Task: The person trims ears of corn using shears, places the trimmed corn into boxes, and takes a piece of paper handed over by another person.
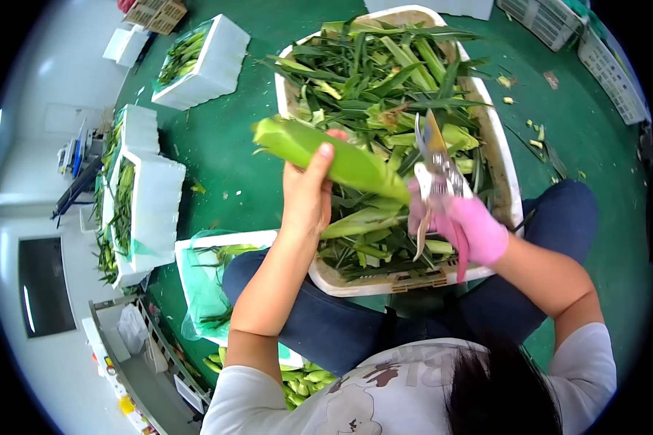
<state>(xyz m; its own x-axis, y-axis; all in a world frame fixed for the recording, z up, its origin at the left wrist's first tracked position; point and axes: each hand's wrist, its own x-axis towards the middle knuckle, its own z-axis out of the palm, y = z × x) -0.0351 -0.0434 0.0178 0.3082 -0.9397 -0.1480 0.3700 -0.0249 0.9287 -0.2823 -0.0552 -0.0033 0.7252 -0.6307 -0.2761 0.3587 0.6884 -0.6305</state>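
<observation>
My left hand (307,187), bare, is wrapped round an ear of corn (352,165) in its green husk, held tilted above a big white crate (506,163). In a pink glove, my right hand (477,230) grips pruning shears (440,176), their blades apart and pointing away from me. The ear's lower right end meets the gloved fingers; whether they also pinch the husk I cannot tell. Cut husks and leaves (374,76) fill the crate beneath both hands.
White foam boxes (214,69) of corn stand at the left on the green floor (232,138). Close to my left knee is a foam box with a green bag (207,279). More ears (308,380) lie beside me. Plastic crates (613,76) line the upper right, near leaf scraps.
</observation>
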